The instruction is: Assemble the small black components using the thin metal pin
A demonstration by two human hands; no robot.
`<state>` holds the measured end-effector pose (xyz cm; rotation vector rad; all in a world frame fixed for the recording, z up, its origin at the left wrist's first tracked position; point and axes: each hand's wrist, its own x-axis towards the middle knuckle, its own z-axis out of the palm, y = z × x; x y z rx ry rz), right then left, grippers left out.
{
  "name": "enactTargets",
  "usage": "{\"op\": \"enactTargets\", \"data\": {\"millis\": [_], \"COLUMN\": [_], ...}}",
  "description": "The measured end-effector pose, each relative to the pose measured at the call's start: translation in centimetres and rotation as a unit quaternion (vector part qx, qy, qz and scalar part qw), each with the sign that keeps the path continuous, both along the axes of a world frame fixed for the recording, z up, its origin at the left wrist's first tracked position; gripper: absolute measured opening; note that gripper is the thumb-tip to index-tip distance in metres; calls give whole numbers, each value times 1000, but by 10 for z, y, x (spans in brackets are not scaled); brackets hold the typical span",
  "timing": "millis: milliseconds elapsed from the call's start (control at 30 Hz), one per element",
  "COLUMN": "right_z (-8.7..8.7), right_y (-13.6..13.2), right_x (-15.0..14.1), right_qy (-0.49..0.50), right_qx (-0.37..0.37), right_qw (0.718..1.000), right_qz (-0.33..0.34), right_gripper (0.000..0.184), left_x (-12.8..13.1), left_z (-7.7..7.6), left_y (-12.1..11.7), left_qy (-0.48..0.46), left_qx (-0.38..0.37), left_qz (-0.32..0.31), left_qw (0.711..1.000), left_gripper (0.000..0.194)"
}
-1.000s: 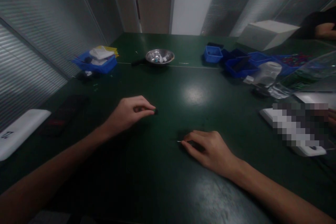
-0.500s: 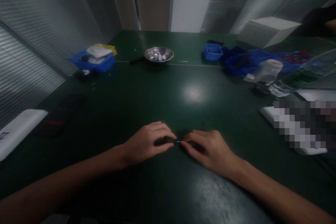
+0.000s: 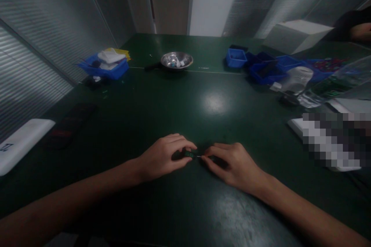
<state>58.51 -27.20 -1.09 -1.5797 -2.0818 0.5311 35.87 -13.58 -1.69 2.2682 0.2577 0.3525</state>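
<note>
My left hand curls its fingers and thumb around a small dark-green piece with lighter marks, perhaps a tiny circuit board. The thumb touches its near edge, while the index finger arches just above it. From the piece's right end, a thin pale sliver, metal-like or a wire, spans the narrow gap to my right hand. My right thumb and index finger pinch the sliver's other end. Both hands rest low over the dark green table. The right fingers hide whatever lies behind their pinch.
A metal bowl with small items stands further back. Blue bins and a clear bottle are at right; a filled blue tray is at left. A dark phone-like slab lies near a white device. Another person's arm shows far right.
My left index finger has lifted slightly, so more of the green piece shows. The right hand keeps its pinch. The whole view has shifted a little.
</note>
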Motion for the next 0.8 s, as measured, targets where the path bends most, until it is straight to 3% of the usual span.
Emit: {"op": "enactTargets", "data": {"millis": [133, 300, 467, 633, 800], "right_z": [0, 2, -1, -1, -2], "right_y": [1, 3, 0, -1, 0], "right_x": [-3, -16, -11, 4, 5], "right_qy": [7, 111, 83, 53, 52], "right_qx": [3, 36, 37, 36, 25], "right_qw": [1000, 993, 995, 996, 997], "right_qz": [-5, -29, -35, -58, -53], "right_gripper": [24, 22, 24, 27, 28], "left_x": [0, 1, 1, -8, -27], "left_z": [-1, -3, -2, 12, 33], "left_y": [0, 0, -1, 7, 30], "left_qy": [0, -5, 6, 53, 151], "left_qx": [0, -13, -14, -12, -41], "left_qz": [4, -1, -1, -53, -104], "left_qw": [1000, 1000, 1000, 997, 982], "left_gripper": [30, 33, 35, 46, 50]}}
